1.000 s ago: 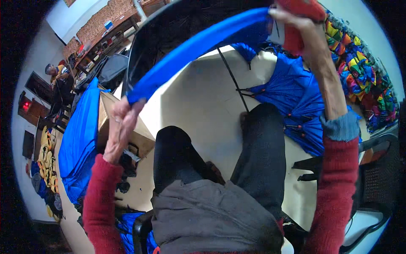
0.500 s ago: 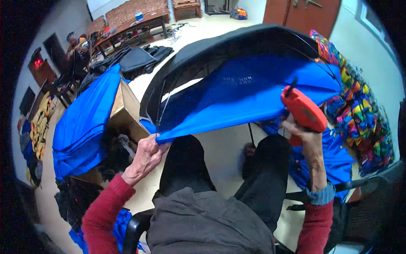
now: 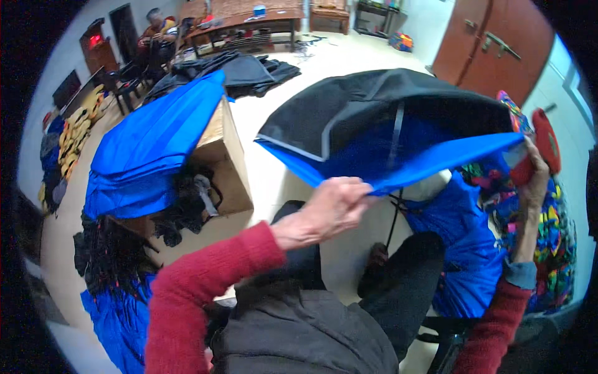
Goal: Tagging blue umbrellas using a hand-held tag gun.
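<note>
A seated person's left hand (image 3: 333,209) pinches the near blue edge of an open umbrella (image 3: 386,124) (black outside, blue inside), held up above the knees. The right hand (image 3: 534,177) grips a red tool (image 3: 546,148) at the canopy's far edge. Blue fabric (image 3: 152,146) drapes a wooden box (image 3: 227,165) at left.

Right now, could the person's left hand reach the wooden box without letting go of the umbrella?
Probably not. The left hand is pinching the blue canopy edge of the open umbrella, and the wooden box sits off to the left, apart from it, across bare floor.
</note>
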`<state>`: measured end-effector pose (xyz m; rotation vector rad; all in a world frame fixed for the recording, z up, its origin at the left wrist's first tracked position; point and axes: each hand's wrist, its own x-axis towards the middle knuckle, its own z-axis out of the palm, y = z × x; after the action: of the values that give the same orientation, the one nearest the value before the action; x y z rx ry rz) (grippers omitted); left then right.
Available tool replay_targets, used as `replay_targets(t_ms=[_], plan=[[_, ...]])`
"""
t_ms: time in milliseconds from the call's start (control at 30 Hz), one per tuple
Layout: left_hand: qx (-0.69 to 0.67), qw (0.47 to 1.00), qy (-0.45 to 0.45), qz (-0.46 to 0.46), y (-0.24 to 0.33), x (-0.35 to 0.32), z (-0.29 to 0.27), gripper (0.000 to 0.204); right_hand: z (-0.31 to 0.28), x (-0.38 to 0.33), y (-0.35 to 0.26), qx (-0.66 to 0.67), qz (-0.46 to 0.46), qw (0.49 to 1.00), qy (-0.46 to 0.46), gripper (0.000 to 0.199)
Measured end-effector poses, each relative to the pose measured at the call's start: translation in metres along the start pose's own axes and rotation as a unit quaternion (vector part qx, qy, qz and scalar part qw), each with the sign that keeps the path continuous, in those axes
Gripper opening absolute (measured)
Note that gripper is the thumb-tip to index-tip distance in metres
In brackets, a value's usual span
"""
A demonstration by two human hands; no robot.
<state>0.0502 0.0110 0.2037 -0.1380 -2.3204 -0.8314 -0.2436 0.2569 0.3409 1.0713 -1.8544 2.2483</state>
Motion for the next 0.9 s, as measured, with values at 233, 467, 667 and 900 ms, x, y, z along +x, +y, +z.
replay_targets(t_ms=[233,467,667,900], plan=[[-0.016,1.0,-0.002,0.0,0.013,0.0,0.032,0.008,-0.009,0.003,0.006,0.022,-0.021,0.999,0.011,0.028],[-0.058,0.985,-0.162,0.009,-0.008,-0.058,0.014,0.018,0.059,-0.063,-0.016,-0.095,0.037,0.994,-0.03,0.032],[-0.076,0.936,-0.336,-0.077,-0.028,-0.122,-0.071,0.034,0.07,-0.208,0.006,-0.273,-0.002,0.944,-0.185,0.027],[-0.297,0.853,-0.172,-0.393,-0.054,-0.117,-0.075,0.035,0.054,-0.283,0.005,-0.137,0.314,0.939,-0.019,0.023]])
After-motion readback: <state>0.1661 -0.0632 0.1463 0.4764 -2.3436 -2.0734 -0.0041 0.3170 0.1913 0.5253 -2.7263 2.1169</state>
